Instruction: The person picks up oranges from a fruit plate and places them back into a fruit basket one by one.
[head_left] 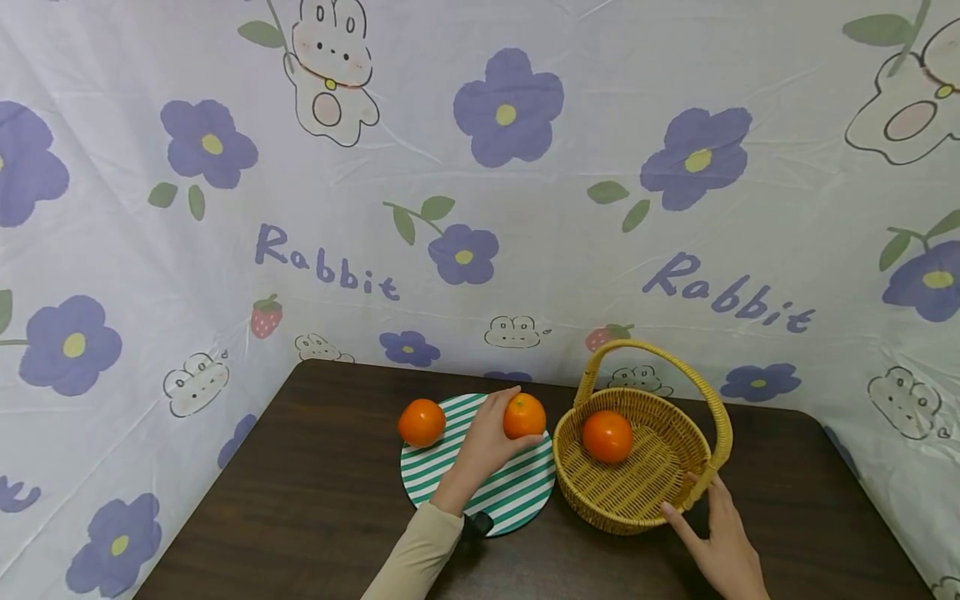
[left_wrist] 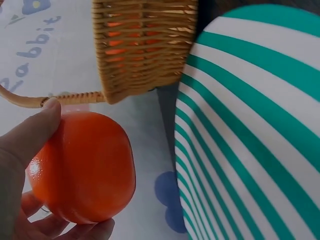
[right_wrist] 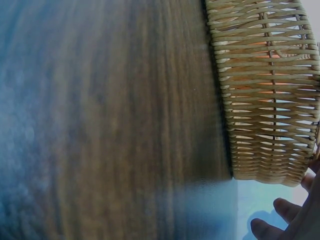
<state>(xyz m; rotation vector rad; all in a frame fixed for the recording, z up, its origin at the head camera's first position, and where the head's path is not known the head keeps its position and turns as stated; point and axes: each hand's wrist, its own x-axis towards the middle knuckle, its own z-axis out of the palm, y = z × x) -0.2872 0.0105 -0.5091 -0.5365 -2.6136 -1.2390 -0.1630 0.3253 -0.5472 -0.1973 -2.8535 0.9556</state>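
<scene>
My left hand (head_left: 491, 437) holds a glossy, smooth orange fruit (head_left: 524, 416) over the far part of a round green-and-white striped mat (head_left: 517, 500). In the left wrist view, the thumb lies on one side of the held fruit (left_wrist: 90, 170) and fingertips show on the other. At the right, my right hand (head_left: 716, 537) grips the near right rim of a yellow woven basket (head_left: 615, 521), by the foot of its raised handle. Inside the basket, toward its left, rests a redder orange fruit (head_left: 607, 437). Another orange fruit (head_left: 422, 422) sits at the mat's left edge.
The dark wooden table (head_left: 300, 500) has its back edge against a white cloth (head_left: 562, 217) printed with purple flowers and rabbits. The basket stands just right of the mat, its arched handle (head_left: 675, 358) rising above the rim.
</scene>
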